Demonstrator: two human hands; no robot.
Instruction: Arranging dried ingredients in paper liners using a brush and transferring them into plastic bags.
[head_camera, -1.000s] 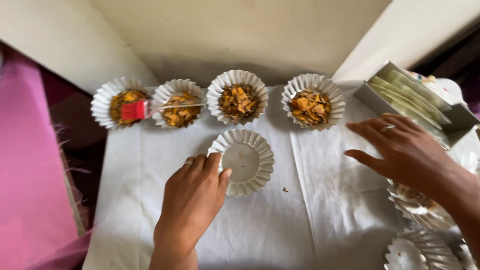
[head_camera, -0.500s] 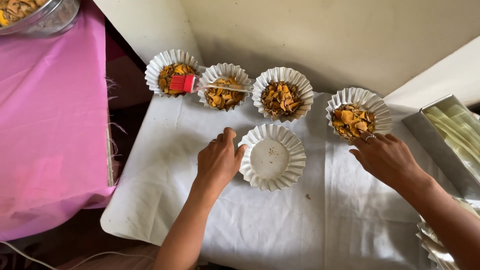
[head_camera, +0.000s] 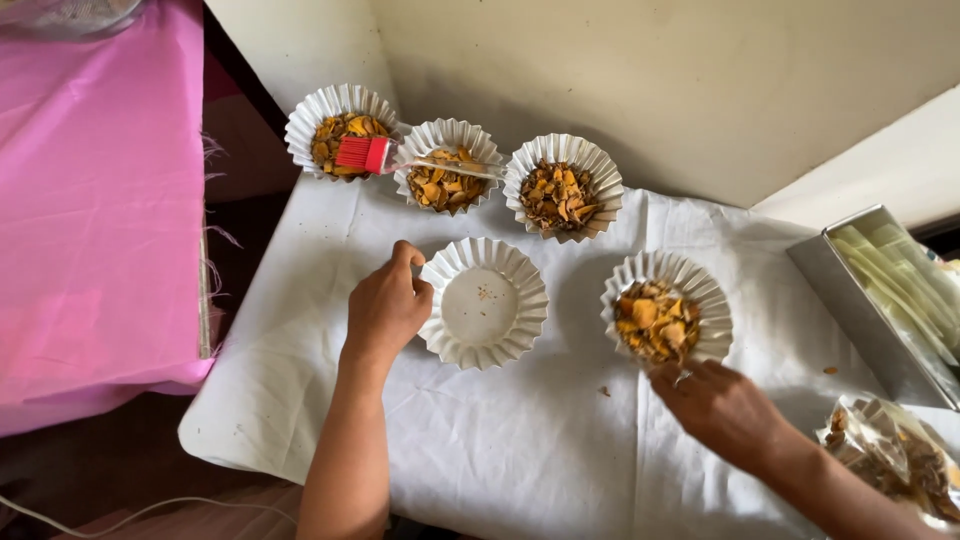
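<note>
The left hand (head_camera: 388, 308) pinches the left rim of an empty cup (head_camera: 484, 302), a white fluted paper one with only a few crumbs on its flat bottom. Thumb and fingers close on the pleated edge, apparently to steady the light paper on the cloth (head_camera: 500, 450), a white sheet spread over the table.

The right hand (head_camera: 718, 405) reaches up from the lower right and grips the near rim of a filled cup (head_camera: 667, 318), which sits to the right of the empty one, apart from it. This cup holds orange and brown flakes. The fingertips are partly hidden under its edge, so the hold looks like a pinch, but I cannot tell how firm it is. A ring shows on 1 finger.

Along the wall stand 3 more filled cups (head_camera: 563, 186), side by side and nearly touching. A brush (head_camera: 365, 154) with red bristles lies across the 2 leftmost of them, its clear handle resting on the second, which keeps it off the cloth.

At the right edge a metal tray (head_camera: 845, 300) holds pale folded sheets, within reach of the right hand. Below it lies a clear bag (head_camera: 890, 455) of brown flakes. A pink cloth (head_camera: 90, 200) covers the surface on the left.
</note>
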